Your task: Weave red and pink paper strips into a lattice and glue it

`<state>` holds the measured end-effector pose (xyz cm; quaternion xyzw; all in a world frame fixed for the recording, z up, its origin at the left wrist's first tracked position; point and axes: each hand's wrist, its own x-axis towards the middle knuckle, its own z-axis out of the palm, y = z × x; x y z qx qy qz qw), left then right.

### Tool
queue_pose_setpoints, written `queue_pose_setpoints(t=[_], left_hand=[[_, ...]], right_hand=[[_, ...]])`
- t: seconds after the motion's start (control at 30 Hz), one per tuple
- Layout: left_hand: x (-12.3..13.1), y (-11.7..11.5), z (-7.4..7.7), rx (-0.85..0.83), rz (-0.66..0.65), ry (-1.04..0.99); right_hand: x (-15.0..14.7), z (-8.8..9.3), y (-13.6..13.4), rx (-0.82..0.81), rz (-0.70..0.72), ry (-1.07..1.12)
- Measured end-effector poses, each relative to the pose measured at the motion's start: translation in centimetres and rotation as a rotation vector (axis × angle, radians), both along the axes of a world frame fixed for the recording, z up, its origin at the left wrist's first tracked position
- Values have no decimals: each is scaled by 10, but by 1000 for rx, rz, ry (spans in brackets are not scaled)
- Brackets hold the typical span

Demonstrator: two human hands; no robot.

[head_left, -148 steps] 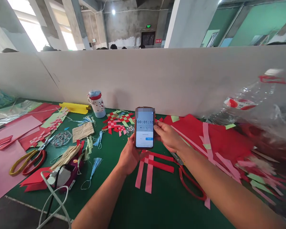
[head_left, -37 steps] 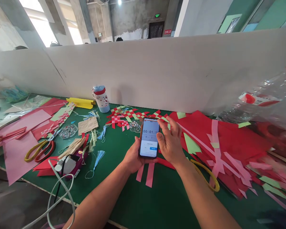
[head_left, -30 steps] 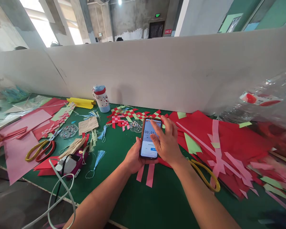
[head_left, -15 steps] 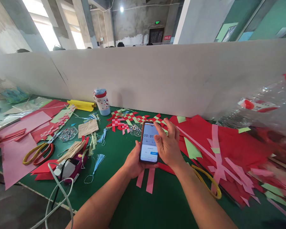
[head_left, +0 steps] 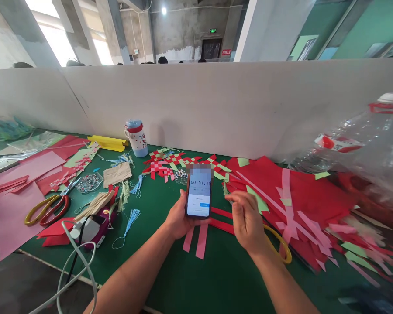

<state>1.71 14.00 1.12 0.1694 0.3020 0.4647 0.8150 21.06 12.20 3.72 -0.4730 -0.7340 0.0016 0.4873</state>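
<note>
My left hand (head_left: 180, 218) is wrapped round the lower left side of a phone (head_left: 199, 192), whose lit screen shows a running time and a blue button. To the right of the phone, my right hand (head_left: 247, 218) hangs over the table with its fingers bent and the thumb close to them; whether anything small is between them is hidden. Below the phone lie two pink paper strips (head_left: 201, 242). Red strips (head_left: 222, 226) stretch between the phone and my right hand. Woven red and green paper pieces (head_left: 157, 168) lie behind the phone.
Yellow-and-red-handled scissors (head_left: 54, 209), pink sheets (head_left: 16, 222), tassels (head_left: 131, 220) and a white cable (head_left: 85, 261) are at the left. A cup (head_left: 137, 139) stands by the white partition (head_left: 196, 104). Red paper (head_left: 265, 174), yellow handles (head_left: 286, 250) and a large plastic bottle (head_left: 353, 135) are at the right.
My right hand has moved off the phone screen, to the right and down. The phone stays in my left hand. The view has shifted slightly to the right.
</note>
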Motion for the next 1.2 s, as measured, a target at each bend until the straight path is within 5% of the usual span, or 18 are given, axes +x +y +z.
queue_pose_setpoints(t=[0.3, 0.73, 1.2], left_hand=[[-1, -1, 6, -38, 38, -35], [-3, 0, 2, -3, -3, -62], [-3, 2, -1, -14, -21, -67]], right_hand=[[-8, -29, -20, -102, -22, -56], [-6, -37, -12, -100, -30, -357], [-9, -36, -15, -100, -25, -399]])
